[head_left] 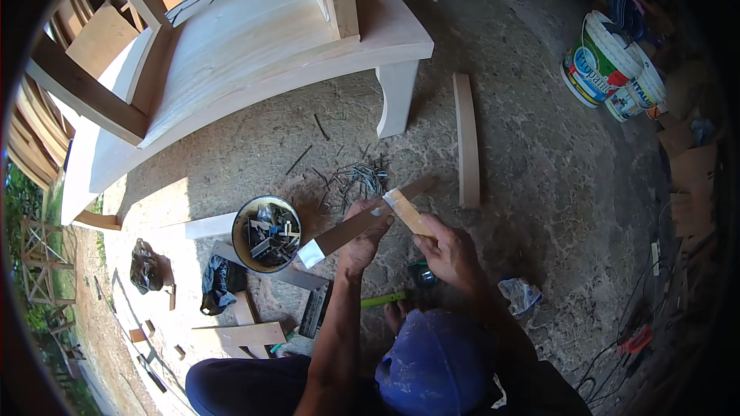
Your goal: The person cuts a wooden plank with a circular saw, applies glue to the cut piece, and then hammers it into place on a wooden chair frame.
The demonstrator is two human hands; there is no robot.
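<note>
My left hand [364,240] is closed around a long wooden bar [335,236], held slantwise above the ground, its pale squared end toward me. My right hand [451,253] grips a short flat wooden stick [410,214]. White paste coats the stick's tip, which meets the bar beside my left fingers. A whitish smear shows on the bar there. Just beyond my hands, loose nails [368,177] lie heaped on the rough floor. Left of my left hand stands a round bowl [300,237] filled with small dark hardware pieces.
A large pale wooden table [270,58] spans the upper left, with wooden frames on it. A curved wooden piece [467,142] lies to the right. Black bags [221,285] and offcuts [247,334] lie at left. Paint buckets [600,62] stand far right, near a person [628,0].
</note>
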